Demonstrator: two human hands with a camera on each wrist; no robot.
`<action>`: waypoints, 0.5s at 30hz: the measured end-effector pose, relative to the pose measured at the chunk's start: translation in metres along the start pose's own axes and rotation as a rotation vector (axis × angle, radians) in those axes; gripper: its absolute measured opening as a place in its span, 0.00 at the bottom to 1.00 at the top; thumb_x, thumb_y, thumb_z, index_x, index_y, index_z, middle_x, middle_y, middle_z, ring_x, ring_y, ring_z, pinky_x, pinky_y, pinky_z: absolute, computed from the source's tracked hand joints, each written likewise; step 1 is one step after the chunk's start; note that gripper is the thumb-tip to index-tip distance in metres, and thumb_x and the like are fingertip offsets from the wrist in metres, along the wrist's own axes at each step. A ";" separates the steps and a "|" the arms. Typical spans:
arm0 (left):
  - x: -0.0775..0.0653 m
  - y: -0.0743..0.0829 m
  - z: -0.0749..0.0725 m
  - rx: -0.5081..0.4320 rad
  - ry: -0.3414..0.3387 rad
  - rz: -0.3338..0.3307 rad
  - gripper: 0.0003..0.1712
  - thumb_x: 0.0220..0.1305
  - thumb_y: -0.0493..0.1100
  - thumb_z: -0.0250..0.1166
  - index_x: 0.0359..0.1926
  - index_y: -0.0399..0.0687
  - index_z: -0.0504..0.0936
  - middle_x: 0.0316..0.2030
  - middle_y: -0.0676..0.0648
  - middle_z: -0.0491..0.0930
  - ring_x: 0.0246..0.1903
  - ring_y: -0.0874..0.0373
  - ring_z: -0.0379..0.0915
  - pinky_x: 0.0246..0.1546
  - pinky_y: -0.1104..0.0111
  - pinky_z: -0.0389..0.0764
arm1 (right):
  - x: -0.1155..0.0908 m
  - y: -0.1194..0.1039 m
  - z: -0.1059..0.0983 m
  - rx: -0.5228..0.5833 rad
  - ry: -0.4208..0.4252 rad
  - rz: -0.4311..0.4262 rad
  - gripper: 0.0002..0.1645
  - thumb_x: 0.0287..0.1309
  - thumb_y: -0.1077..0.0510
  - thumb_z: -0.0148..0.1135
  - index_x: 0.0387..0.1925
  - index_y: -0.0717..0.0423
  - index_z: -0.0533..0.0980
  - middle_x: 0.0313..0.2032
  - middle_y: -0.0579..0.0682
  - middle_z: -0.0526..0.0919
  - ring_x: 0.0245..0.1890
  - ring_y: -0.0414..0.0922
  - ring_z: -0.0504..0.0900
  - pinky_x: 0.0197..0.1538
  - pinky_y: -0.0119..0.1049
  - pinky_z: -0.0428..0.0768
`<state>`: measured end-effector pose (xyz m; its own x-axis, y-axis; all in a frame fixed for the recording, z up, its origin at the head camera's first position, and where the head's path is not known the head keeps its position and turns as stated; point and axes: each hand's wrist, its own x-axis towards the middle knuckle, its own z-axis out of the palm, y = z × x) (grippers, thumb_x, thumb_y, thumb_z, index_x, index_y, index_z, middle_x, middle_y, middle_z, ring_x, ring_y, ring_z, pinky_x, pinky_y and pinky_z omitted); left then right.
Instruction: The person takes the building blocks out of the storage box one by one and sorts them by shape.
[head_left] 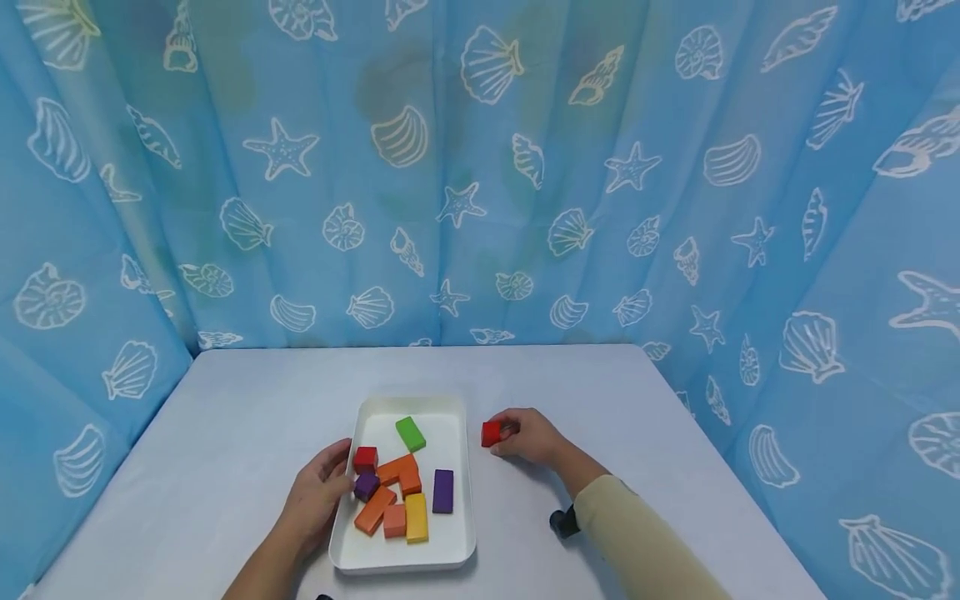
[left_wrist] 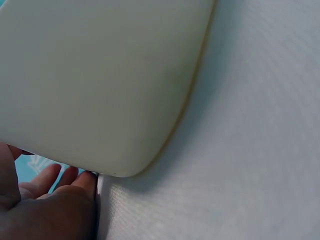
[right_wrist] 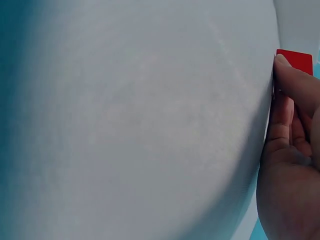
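A white tray (head_left: 405,568) holds several coloured blocks. My left hand (head_left: 315,496) grips its left side, the thumb at the rim beside a purple cube (head_left: 367,487) and a red cube (head_left: 365,460). In the left wrist view the fingers (left_wrist: 82,182) lie along the tray's outer wall (left_wrist: 110,100). To the right of the tray, my right hand (head_left: 531,437) pinches a red block (head_left: 491,433) between thumb and fingers. The right wrist view shows the thumb on one face of that red block (right_wrist: 301,62), close to the white tabletop.
Inside the tray lie a green block (head_left: 410,434), a purple block (head_left: 443,492), a yellow block (head_left: 417,518), a salmon cube (head_left: 394,522) and orange blocks (head_left: 375,511). A white cloth covers the table (head_left: 600,383). Blue shell-patterned curtains (head_left: 480,250) hang behind and at both sides.
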<state>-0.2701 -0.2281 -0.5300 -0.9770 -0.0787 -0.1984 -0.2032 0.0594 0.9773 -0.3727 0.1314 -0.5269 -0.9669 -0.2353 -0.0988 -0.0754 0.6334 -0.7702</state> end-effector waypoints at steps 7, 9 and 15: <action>-0.006 -0.003 -0.003 0.001 0.011 -0.018 0.47 0.58 0.27 0.61 0.80 0.37 0.61 0.79 0.32 0.59 0.79 0.35 0.54 0.73 0.48 0.63 | -0.005 -0.003 0.004 0.026 -0.013 0.002 0.29 0.52 0.60 0.84 0.57 0.51 0.84 0.42 0.47 0.83 0.44 0.49 0.80 0.46 0.39 0.86; -0.006 -0.003 -0.003 0.000 0.009 -0.004 0.47 0.59 0.27 0.61 0.80 0.37 0.61 0.79 0.32 0.59 0.79 0.35 0.54 0.74 0.48 0.63 | -0.005 -0.006 0.003 0.023 -0.015 -0.007 0.30 0.52 0.61 0.84 0.58 0.52 0.84 0.44 0.48 0.83 0.45 0.50 0.80 0.47 0.40 0.87; -0.003 -0.001 -0.001 -0.005 -0.002 0.022 0.47 0.59 0.28 0.61 0.80 0.37 0.61 0.79 0.32 0.59 0.79 0.35 0.54 0.74 0.48 0.63 | -0.004 -0.013 -0.001 -0.010 -0.018 -0.011 0.31 0.52 0.62 0.83 0.58 0.52 0.83 0.50 0.49 0.83 0.47 0.50 0.80 0.48 0.41 0.87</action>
<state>-0.2667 -0.2287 -0.5304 -0.9813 -0.0757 -0.1768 -0.1812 0.0559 0.9818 -0.3679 0.1244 -0.5155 -0.9613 -0.2558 -0.1020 -0.0885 0.6377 -0.7652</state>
